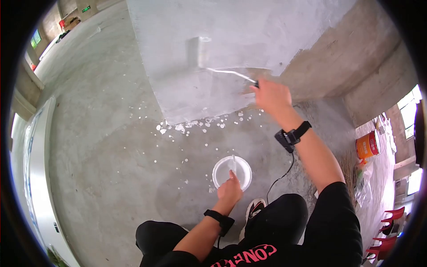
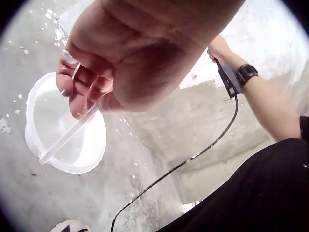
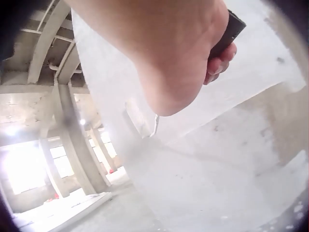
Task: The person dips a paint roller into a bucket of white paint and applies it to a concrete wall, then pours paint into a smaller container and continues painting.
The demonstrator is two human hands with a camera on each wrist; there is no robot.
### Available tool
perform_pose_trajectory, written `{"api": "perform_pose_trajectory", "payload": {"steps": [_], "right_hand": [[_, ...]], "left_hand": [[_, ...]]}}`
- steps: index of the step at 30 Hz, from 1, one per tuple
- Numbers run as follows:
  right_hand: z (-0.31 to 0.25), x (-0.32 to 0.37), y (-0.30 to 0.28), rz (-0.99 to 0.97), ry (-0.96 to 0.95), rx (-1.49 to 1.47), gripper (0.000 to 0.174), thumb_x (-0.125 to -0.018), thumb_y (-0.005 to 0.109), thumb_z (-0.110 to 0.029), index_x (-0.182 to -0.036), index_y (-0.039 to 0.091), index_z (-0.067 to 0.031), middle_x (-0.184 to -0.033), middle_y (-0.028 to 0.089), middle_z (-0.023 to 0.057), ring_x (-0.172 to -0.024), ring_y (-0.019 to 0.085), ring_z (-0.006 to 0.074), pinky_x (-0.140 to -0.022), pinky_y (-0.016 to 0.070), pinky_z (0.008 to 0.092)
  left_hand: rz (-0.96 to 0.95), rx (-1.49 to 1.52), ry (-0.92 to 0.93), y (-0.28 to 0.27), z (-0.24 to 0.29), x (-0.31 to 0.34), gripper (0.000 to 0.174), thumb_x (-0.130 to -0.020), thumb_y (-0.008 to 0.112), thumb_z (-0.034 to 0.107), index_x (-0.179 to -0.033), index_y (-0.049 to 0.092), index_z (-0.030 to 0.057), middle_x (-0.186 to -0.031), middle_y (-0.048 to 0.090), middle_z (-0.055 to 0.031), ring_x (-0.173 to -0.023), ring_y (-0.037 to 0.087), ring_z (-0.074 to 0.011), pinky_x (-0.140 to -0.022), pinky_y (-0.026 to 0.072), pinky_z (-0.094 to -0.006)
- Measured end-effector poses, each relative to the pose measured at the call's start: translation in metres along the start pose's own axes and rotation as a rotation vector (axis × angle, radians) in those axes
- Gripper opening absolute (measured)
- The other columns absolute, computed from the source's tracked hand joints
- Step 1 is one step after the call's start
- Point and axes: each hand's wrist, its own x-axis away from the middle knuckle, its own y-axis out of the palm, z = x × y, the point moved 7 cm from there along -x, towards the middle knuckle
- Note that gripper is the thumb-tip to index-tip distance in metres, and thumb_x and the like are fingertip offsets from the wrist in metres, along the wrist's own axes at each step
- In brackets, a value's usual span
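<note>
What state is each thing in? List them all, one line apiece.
Paint roller: against the wall, its grip in the right hand
Right hand: curled round the roller's grip
Left hand: fingers curled round a pale rod
Pale rod: over the white bucket
White bucket: open-topped, on the floor
Wall: partly coated white
Floor: spotted white
Black cable: slack, curving

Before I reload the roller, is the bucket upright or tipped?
Upright: seen from above, the white bucket shows its round, open mouth.
</note>
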Motion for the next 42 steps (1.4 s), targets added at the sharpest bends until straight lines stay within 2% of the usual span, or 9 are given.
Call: {"api": "perform_pose_trajectory", "payload": {"steps": [8,12,17,21,23,25,28,33,42], "right_hand": [[0.183,0.022,0.04,0.023,0.236,0.19,0.037,-0.094,0.044,-0.043,-0.098,0.053,-0.0073,-0.081,0.067,0.0164,-0.076,0.066,0.038,-0.068,0.0507,0.0493],[0.222,0.031,0.049,0.079,0.297,0.177,0.038,-0.093,0.045,-0.044,-0.096,0.053,-0.0071,-0.081,0.067,0.0167,-0.075,0.065,0.0374,-0.063,0.0502,0.0489],[0.174,0.051,0.069,0.216,0.231,0.03,0.039,-0.091,0.048,-0.047,-0.089,0.052,-0.0078,-0.078,0.065,0.0151,-0.071,0.064,0.036,-0.058,0.0499,0.0465],[0.059,0.044,0.071,0.273,-0.132,-0.212,0.034,-0.088,0.055,-0.042,-0.089,0.053,-0.008,-0.074,0.063,0.0115,-0.065,0.063,0.0321,-0.052,0.0493,0.0412],[0.008,0.027,0.065,0.12,-0.203,-0.223,0.032,-0.089,0.055,-0.04,-0.087,0.053,-0.0077,-0.074,0.063,0.0098,-0.065,0.064,0.0294,-0.051,0.049,0.0408],[-0.026,0.011,0.067,0.147,-0.291,-0.286,0.031,-0.09,0.054,-0.038,-0.087,0.053,-0.0076,-0.073,0.063,0.0092,-0.064,0.064,0.029,-0.052,0.0497,0.0409],[-0.034,-0.008,0.072,0.037,-0.23,-0.25,0.03,-0.092,0.051,-0.037,-0.089,0.053,-0.0073,-0.077,0.064,0.0109,-0.069,0.065,0.0304,-0.057,0.0509,0.0425],[0.038,-0.003,0.096,-0.037,-0.054,-0.219,0.03,-0.091,0.051,-0.035,-0.094,0.056,-0.0054,-0.084,0.068,0.0158,-0.081,0.067,0.0337,-0.067,0.0515,0.0453],[0.203,0.023,0.124,-0.098,0.231,0.034,0.034,-0.093,0.048,-0.039,-0.095,0.053,-0.0061,-0.082,0.067,0.0169,-0.078,0.066,0.036,-0.067,0.0513,0.047]], "left_hand": [[0.008,-0.066,0.01,0.005,-0.001,-0.008,0.065,-0.084,0.047,0.015,-0.142,0.023,-0.003,-0.096,0.065,-0.0238,-0.087,0.064,-0.04,-0.077,0.0504,-0.0495],[0.049,-0.09,0.018,0.01,-0.002,-0.01,0.067,-0.083,0.05,0.015,-0.141,0.023,-0.0041,-0.092,0.066,-0.0229,-0.084,0.065,-0.039,-0.074,0.0509,-0.0483],[0.086,-0.082,-0.027,0.003,-0.012,0.001,0.065,-0.083,0.049,0.015,-0.14,0.024,-0.0049,-0.088,0.066,-0.0239,-0.081,0.065,-0.0401,-0.072,0.0507,-0.0492],[0.129,-0.002,0.011,-0.005,-0.028,0.002,0.056,-0.088,0.045,0.017,-0.136,0.028,-0.0051,-0.084,0.065,-0.0251,-0.079,0.063,-0.0431,-0.071,0.0486,-0.0529],[0.148,-0.01,0.029,-0.006,-0.032,0.001,0.054,-0.089,0.044,0.018,-0.135,0.029,-0.005,-0.083,0.065,-0.0253,-0.078,0.062,-0.0439,-0.07,0.0481,-0.0536],[0.205,0.039,0.096,-0.006,-0.032,0.002,0.053,-0.09,0.044,0.02,-0.134,0.03,-0.0052,-0.082,0.064,-0.0256,-0.076,0.062,-0.0444,-0.068,0.0482,-0.0531],[0.177,0.012,0.085,-0.008,-0.013,0.005,0.048,-0.09,0.046,0.015,-0.131,0.034,-0.0075,-0.083,0.065,-0.0194,-0.078,0.062,-0.0406,-0.07,0.0488,-0.0491],[0.167,0.066,0.076,0.004,-0.019,0.0,0.049,-0.091,0.048,0.019,-0.131,0.034,-0.0073,-0.085,0.065,-0.0192,-0.079,0.063,-0.0407,-0.071,0.0489,-0.0486],[0.217,0.106,0.176,0.0,-0.023,-0.005,0.053,-0.091,0.047,0.02,-0.132,0.03,-0.0088,-0.084,0.064,-0.0242,-0.076,0.061,-0.0447,-0.069,0.0479,-0.0527]]}}
